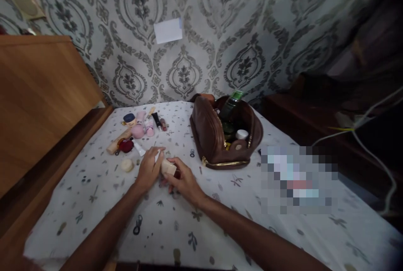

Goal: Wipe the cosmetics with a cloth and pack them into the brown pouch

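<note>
My right hand (185, 180) is closed around a small beige bottle (169, 167) with a dark reddish-brown end. Close beside it, my left hand (149, 169) has its fingers curled around a small white item (157, 156), mostly hidden, its kind unclear. A white tube (139, 149) lies just beyond the left hand. Left of that hand sits a round cream-coloured jar (126, 165). Farther back are a dark red round item (126, 145), a long beige tube (118, 141), a pink round item (137, 131), a pink-and-white bottle (149, 127) and a black tube (156, 120).
A brown leather toiletry bag (204, 130) stands unzipped on the patterned white cloth (176, 229), with a green-capped bottle (231, 103) and a white-lidded jar (242, 134) inside. Wooden furniture (44, 103) borders the left. A pixelated patch covers something right; pale cables (374, 157) hang beyond.
</note>
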Tool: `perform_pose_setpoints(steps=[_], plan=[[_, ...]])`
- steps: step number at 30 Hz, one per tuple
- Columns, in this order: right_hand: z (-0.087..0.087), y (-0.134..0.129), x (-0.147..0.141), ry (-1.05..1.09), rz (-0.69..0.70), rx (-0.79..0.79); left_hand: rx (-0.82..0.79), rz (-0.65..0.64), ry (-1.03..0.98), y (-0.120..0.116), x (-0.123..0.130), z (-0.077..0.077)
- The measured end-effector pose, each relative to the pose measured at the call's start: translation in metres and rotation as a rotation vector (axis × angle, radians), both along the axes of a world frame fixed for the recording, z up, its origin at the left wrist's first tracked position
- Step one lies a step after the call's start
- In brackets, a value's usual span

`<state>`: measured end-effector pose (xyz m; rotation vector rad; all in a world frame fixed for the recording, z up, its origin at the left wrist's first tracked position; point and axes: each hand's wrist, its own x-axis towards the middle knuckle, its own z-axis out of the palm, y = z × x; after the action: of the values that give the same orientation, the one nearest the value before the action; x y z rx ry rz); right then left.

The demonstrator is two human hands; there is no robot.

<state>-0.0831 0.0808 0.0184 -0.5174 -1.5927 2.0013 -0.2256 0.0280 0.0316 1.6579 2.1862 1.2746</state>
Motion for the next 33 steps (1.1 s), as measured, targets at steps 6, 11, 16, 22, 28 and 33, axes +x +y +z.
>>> perform_pose_setpoints(steps=[6, 11, 16, 22, 28, 33], plan=[[-0.005, -0.002, -0.002, 0.008, 0.055, 0.039, 0.024, 0.173, -0.244, -0.001, -0.025, 0.002], [-0.017, 0.002, -0.005, 0.025, 0.027, 0.111, 0.038, 0.214, -0.307, -0.001, -0.034, 0.002], [-0.019, 0.003, -0.003, -0.008, -0.071, 0.356, -0.064, 0.101, -0.081, -0.005, -0.021, 0.000], [-0.017, 0.004, -0.002, -0.061, -0.154, 0.470, -0.056, -0.065, 0.139, -0.012, 0.014, 0.010], [-0.025, 0.010, -0.006, -0.013, -0.216, 0.415, 0.071, -0.261, 0.209, -0.019, 0.042, 0.014], [-0.021, 0.010, -0.006, 0.071, -0.174, 0.442, 0.011, -0.213, 0.091, -0.015, 0.031, 0.013]])
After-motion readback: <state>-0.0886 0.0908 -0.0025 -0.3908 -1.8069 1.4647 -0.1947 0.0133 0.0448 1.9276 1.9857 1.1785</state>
